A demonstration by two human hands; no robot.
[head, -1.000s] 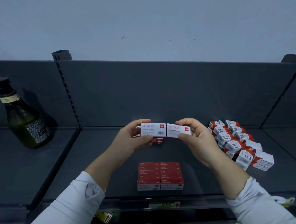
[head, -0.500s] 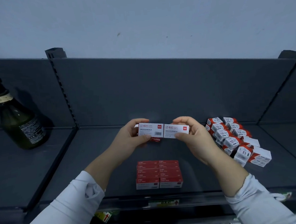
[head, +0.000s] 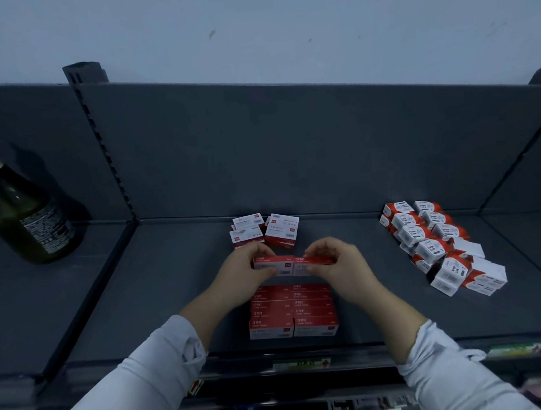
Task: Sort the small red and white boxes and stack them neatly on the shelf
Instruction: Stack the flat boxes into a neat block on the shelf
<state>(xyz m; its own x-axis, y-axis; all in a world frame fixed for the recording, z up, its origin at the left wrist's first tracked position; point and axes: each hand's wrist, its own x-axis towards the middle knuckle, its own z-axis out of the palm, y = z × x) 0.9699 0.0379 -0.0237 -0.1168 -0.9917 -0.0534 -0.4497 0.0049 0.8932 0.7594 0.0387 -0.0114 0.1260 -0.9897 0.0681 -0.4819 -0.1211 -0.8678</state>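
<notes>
Left hand [head: 237,281] pinching small red and white cardboard box [head: 270,263], right hand [head: 343,271] pinching second box [head: 314,261], ends touching; near neat red box stack [head: 293,312] on dark grey metal shelf [head: 173,290]

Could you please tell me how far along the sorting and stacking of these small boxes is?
Done: a neat two-column stack sits at the front of the shelf. In hand: the left hand pinches the left box and the right hand the right box, side by side near its far edge. Left: the loose pile behind, and the rows on the right, whose near end looks tumbled.
</notes>
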